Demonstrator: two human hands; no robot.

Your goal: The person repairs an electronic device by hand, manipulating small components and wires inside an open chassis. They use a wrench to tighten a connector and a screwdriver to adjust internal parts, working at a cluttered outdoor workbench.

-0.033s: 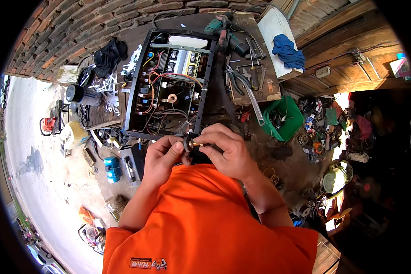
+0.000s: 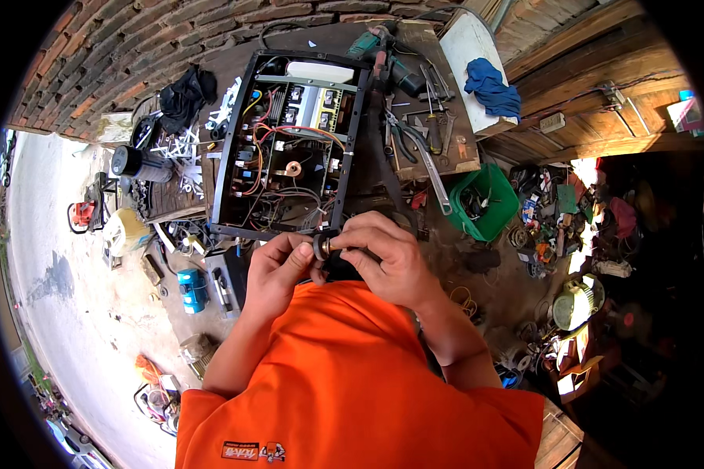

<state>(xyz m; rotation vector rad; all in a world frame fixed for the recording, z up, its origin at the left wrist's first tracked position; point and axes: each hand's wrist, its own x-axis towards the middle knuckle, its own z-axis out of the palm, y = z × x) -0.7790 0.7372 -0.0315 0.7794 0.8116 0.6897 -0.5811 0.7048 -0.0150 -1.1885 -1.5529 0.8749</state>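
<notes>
While my left hand gripped the dark fitting, my right hand pinched its brass end; the fitting sat between both hands, and the open chassis lay just beyond them.

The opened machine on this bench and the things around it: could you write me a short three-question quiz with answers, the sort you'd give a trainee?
1. Multiple choice: what colour is the cloth on the white board?
a) red
b) blue
c) yellow

2. True or false: the left hand holds a small dark round part.

3. Fill in: the green bin is to the person's ____ of the opened machine.

Key:
1. b, blue.
2. True; the left fingers and thumb are on it.
3. Right.
</notes>
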